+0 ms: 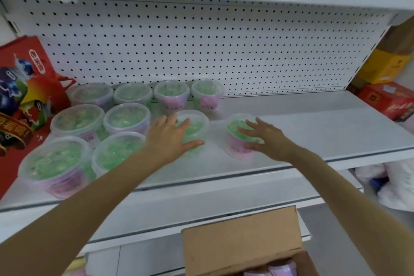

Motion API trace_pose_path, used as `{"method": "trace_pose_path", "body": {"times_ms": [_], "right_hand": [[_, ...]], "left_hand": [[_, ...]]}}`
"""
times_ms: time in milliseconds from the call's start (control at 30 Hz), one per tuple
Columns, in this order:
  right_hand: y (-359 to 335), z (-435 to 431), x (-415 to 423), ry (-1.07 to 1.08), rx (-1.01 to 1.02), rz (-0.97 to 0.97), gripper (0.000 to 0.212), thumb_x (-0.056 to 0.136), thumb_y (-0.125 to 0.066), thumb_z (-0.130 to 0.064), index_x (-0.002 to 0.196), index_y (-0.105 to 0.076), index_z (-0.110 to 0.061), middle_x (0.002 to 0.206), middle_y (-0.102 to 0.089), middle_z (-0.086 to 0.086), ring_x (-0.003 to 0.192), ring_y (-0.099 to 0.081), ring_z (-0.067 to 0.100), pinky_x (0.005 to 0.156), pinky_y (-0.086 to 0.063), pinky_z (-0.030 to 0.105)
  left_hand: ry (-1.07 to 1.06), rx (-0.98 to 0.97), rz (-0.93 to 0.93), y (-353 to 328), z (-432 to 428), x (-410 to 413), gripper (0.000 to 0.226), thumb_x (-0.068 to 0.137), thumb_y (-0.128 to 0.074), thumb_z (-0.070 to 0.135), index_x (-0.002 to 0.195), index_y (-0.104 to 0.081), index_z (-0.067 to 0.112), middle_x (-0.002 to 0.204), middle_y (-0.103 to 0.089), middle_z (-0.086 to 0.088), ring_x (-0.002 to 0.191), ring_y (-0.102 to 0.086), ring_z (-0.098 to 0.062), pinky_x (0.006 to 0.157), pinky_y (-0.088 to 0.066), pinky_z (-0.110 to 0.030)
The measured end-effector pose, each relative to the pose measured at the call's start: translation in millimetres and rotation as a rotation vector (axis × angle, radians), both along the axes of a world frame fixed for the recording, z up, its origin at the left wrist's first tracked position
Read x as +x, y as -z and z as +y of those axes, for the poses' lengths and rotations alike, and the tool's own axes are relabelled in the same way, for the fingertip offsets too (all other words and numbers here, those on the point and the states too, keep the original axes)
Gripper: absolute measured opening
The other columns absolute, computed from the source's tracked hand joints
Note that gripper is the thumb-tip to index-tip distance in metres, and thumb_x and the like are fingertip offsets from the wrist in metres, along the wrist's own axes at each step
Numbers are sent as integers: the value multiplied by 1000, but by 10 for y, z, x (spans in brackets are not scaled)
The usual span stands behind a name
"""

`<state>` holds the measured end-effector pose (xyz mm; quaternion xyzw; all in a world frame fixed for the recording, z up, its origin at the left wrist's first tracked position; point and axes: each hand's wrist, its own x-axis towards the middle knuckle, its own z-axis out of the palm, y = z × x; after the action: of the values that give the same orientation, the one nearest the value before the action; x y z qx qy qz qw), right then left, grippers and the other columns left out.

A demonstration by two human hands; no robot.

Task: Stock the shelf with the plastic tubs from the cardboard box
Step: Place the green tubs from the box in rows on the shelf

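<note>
The placing step is under way. Two tubs stand apart from the stocked rows (125, 119) on the shelf (313, 127), each with a hand on it. The left hand (172, 134) covers the left tub (197, 119), its fingers (184, 123) spread nearly straight across the lid and the thumb along the front wall. The right hand (266, 139) rests on the right tub (237, 150) the same way, fingers (251, 122) fanned apart, touching rather than clenched. I'd say the next move is to nudge both tubs back into line with the rows, then reach down to the cardboard box (242, 240), where what look like more tubs show.
</note>
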<state>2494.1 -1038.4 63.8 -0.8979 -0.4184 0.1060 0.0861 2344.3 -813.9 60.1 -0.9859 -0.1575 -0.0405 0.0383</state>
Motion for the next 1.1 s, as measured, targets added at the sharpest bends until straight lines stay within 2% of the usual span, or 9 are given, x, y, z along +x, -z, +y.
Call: {"method": "trace_pose_path", "body": {"times_ms": [133, 300, 367, 533, 600, 667, 833, 1000, 1100], "right_hand": [[-58, 50, 118, 39, 44, 53, 62, 86, -58, -42, 141, -32, -35, 157, -12, -4, 146, -6, 19, 117, -13, 43], [159, 100, 115, 64, 170, 117, 64, 85, -60, -40, 142, -33, -31, 157, -16, 4, 145, -8, 22, 118, -11, 38], [183, 128, 152, 45, 180, 127, 63, 85, -61, -38, 141, -34, -31, 156, -17, 4, 145, -8, 21, 118, -12, 39], [122, 219, 239, 22, 139, 172, 63, 86, -60, -36, 142, -32, -31, 157, -13, -2, 145, -5, 17, 118, -8, 37], [134, 254, 238, 19, 143, 169, 63, 86, -59, -37, 142, -32, -31, 157, -12, -1, 146, -4, 18, 118, -9, 39], [151, 281, 235, 25, 148, 172, 63, 86, -59, -37, 142, -31, -31, 157, -12, -1, 146, -4, 18, 118, -9, 40], [108, 370, 201, 5, 121, 197, 63, 87, -58, -36, 143, -29, -30, 158, -9, 0, 146, -2, 18, 118, -7, 39], [-24, 582, 263, -30, -78, 88, 61, 92, -48, -41, 146, -19, -33, 158, -6, 1, 146, -1, 24, 118, -5, 45], [-108, 672, 313, -24, -131, 90, 59, 94, -49, -34, 146, -20, -32, 158, -8, 2, 145, -12, 25, 117, -13, 41]], "left_hand": [[42, 45, 18, -38, -13, 121, 75, 80, -31, 76, 137, -41, 28, 129, -46, -11, 118, -41, -29, 102, -29, -36], [186, -361, 123, -44, 383, 1, 71, 82, -46, 65, 145, -24, 39, 157, -14, 3, 143, -17, -18, 117, -19, -36], [221, -257, 153, -25, 473, -30, 72, 85, -46, 62, 146, -16, 39, 157, -13, 2, 143, -16, -18, 116, -20, -35], [180, 157, 134, -52, 381, 31, 66, 90, -41, 58, 147, -21, 32, 135, -37, -10, 121, -35, -27, 103, -28, -34], [174, 151, 131, -110, 359, 78, 64, 88, -42, 59, 144, -30, 29, 128, -42, -11, 118, -38, -28, 100, -31, -35], [206, 11, 140, -172, 438, 129, 63, 86, -48, 58, 140, -39, 29, 133, -41, -9, 124, -37, -26, 103, -31, -34], [250, -369, 251, -229, 754, 161, 63, 82, -60, 54, 139, -37, 40, 156, -18, 4, 143, -19, -15, 117, -19, -34], [104, -143, 135, -62, 579, 160, 63, 84, -43, 64, 141, -30, 40, 150, -25, -7, 129, -42, -26, 98, -43, -41], [-41, -56, 122, 28, 283, 215, 73, 85, -38, 66, 145, -24, 28, 148, -18, -19, 120, -49, -35, 92, -44, -42]]}}
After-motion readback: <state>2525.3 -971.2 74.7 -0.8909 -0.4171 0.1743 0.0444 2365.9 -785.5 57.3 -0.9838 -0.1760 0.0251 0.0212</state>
